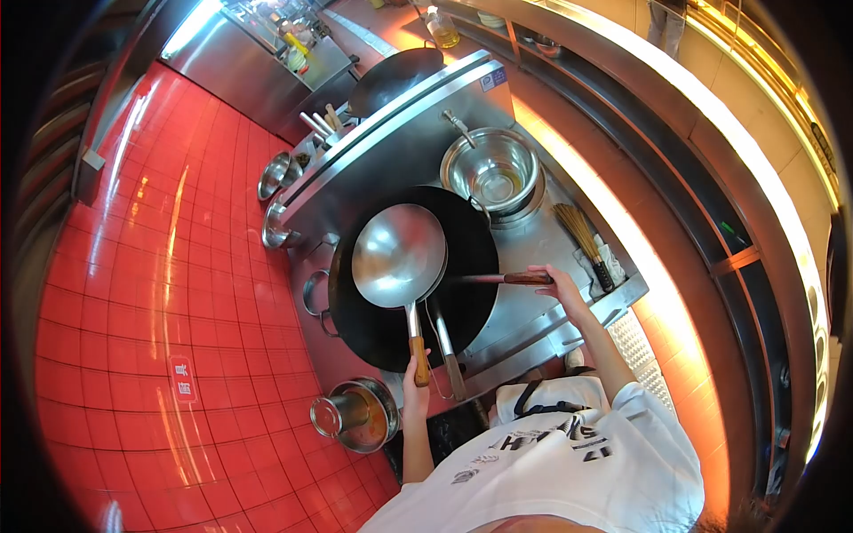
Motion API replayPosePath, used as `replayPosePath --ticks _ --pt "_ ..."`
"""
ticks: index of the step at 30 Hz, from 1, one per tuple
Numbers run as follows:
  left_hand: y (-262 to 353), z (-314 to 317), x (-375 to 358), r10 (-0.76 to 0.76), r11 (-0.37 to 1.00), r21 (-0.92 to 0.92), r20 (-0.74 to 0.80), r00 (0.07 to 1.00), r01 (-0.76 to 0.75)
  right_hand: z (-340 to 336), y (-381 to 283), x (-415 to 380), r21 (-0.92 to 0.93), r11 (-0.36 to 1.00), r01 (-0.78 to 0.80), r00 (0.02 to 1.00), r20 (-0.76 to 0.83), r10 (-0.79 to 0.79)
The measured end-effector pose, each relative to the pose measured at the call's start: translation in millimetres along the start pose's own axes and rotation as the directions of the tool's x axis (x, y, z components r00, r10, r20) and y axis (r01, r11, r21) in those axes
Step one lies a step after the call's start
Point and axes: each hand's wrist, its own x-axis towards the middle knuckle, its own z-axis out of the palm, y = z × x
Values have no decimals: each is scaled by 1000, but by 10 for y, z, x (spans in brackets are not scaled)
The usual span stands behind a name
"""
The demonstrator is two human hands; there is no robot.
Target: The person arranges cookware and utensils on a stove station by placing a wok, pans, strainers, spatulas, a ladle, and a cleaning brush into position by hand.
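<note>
My left hand [415, 375] is wrapped round the wooden handle of a large round metal ladle [398, 253]. The ladle's wide head lies over the black wok [364, 342] on the steel stove. Under it, a second long-handled utensil [453, 371] sticks out toward me, its head mostly covered. On the other side, my right hand [556, 284] grips the wooden end of a long-handled cooking utensil [524, 278]. Its thin shaft runs in over the wok, and its far end is hidden behind the large ladle.
Nested steel bowls [491, 173] stand behind the wok, a small ladle leaning in them. A bamboo brush [582, 240] and a white cloth [604, 263] lie at the right. Steel pots [355, 416] sit at the lower left. A steel splash panel [391, 142] backs the stove; red tiles cover the left.
</note>
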Motion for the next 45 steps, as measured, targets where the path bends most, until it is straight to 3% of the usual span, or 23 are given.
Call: replayPosePath --ticks 4,7,9,17,29,35,39,45 --pt "-25 26 6 11 1000 9 52 999 -11 35 55 -28 -120 992 23 1000 17 -21" --pt "-58 153 -27 -78 994 -79 -65 995 73 92 169 -179 -116 991 -64 996 50 70" --pt "-66 190 -25 -39 999 2 -45 998 39 163 215 -320 -266 964 24 997 76 -4" --pt "-53 342 -44 -105 985 127 -66 992 113 447 285 -684 -484 856 180 981 154 -119" --pt "-29 487 -53 -138 990 38 -2 990 138 765 451 -992 -523 805 279 942 314 -123" --pt "-126 410 -13 -148 988 38 -5 989 148 804 514 -972 -462 870 174 954 296 -33" --pt "-118 432 -56 -135 987 83 -13 991 136 806 624 -948 -405 904 140 962 273 -26" --pt "-127 266 -73 -90 946 316 44 995 72 807 707 -849 -363 930 62 965 259 37"
